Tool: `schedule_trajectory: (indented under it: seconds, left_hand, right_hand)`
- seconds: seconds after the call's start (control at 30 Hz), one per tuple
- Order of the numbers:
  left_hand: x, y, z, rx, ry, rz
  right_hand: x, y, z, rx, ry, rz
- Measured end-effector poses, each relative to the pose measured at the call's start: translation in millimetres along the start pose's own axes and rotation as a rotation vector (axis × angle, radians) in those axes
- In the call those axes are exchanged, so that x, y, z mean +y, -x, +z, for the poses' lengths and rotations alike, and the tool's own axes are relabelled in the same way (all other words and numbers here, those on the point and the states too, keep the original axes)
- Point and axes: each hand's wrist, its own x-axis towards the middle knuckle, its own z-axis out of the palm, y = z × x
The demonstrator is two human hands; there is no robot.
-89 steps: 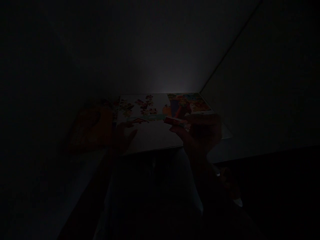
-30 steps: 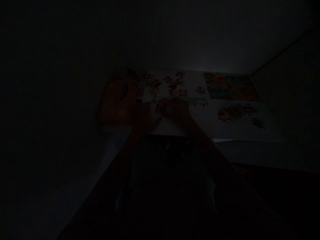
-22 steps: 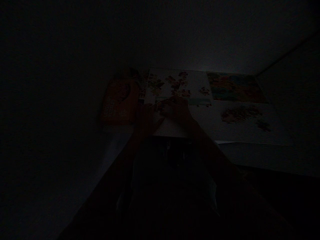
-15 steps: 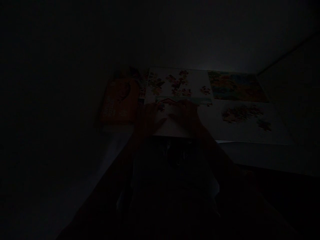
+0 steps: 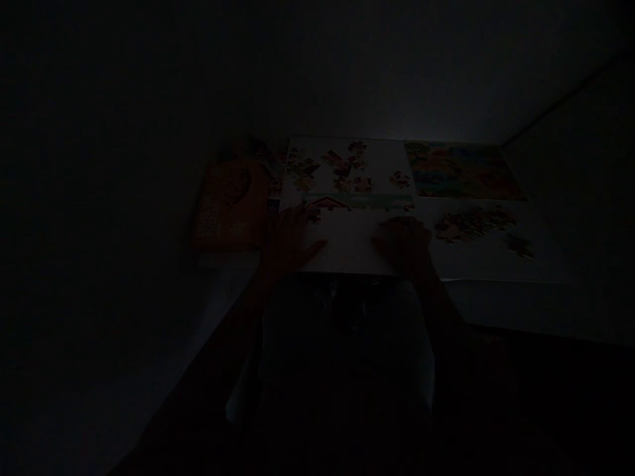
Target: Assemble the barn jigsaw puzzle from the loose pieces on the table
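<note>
The scene is very dim. A white puzzle board (image 5: pixel 381 155) lies in front of me, with several loose jigsaw pieces (image 5: pixel 342 168) on its far half. A teal strip of joined pieces (image 5: pixel 360 201) with a red roof shape at its left end crosses the board. My left hand (image 5: pixel 290 243) lies flat on the board's left front corner, just below that roof shape, with its fingers spread. My right hand (image 5: pixel 403 241) rests palm down near the front edge, and the darkness hides whether it holds anything.
A colourful picture sheet (image 5: pixel 464 170) lies to the right of the board, with a cluster of puzzle pieces (image 5: pixel 469 223) and a small group of pieces (image 5: pixel 520 246) below it. An orange box (image 5: pixel 228 208) stands at the left. A pale table edge (image 5: pixel 506 311) runs along the front right.
My right hand has moved rightward, away from the joined strip and my left hand, and now rests near the board's front edge. My left hand has barely moved, and the view has shifted slightly.
</note>
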Motion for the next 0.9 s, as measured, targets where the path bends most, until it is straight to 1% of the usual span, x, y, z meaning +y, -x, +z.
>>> schedule_trajectory:
  seconds: [0.13, 0.27, 0.37, 0.47, 0.57, 0.63, 0.7, 0.77, 0.83, 0.9]
  left_hand:
    - [0, -1, -1.8, -0.007, -0.006, -0.003]
    - [3, 1, -4.6, -0.011, -0.023, 0.003]
    - [4, 3, -6.7, 0.011, -0.024, 0.019]
    - [3, 7, -7.1, 0.043, 0.000, 0.054]
    - [-2, 9, -3.7, 0.084, 0.043, 0.089]
    - [-5, 11, 0.0, 0.108, 0.081, 0.108]
    - [-8, 12, 3.4, 0.137, 0.105, 0.111]
    - [-9, 12, 5.2, 0.165, 0.103, 0.101]
    - [-9, 11, 5.0, 0.190, 0.085, 0.082]
    - [-8, 9, 3.1, 0.194, 0.071, 0.079]
  right_hand:
    - [-3, -1, -1, 0.017, -0.004, 0.011]
    - [-4, -2, -2, 0.000, -0.013, 0.038]
    - [-3, -2, -1, 0.007, -0.026, 0.036]
    - [-1, -1, 3, 0.042, -0.032, 0.025]
    - [1, -1, 5, 0.050, -0.033, 0.015]
    - [3, -7, 4, 0.041, -0.028, 0.001]
    - [6, -25, 4, 0.041, -0.024, -0.027]
    - [10, -56, 5, 0.039, -0.037, -0.050]
    - [16, -101, 11, 0.005, -0.074, -0.039]
    - [20, -151, 21, -0.069, -0.109, 0.020]
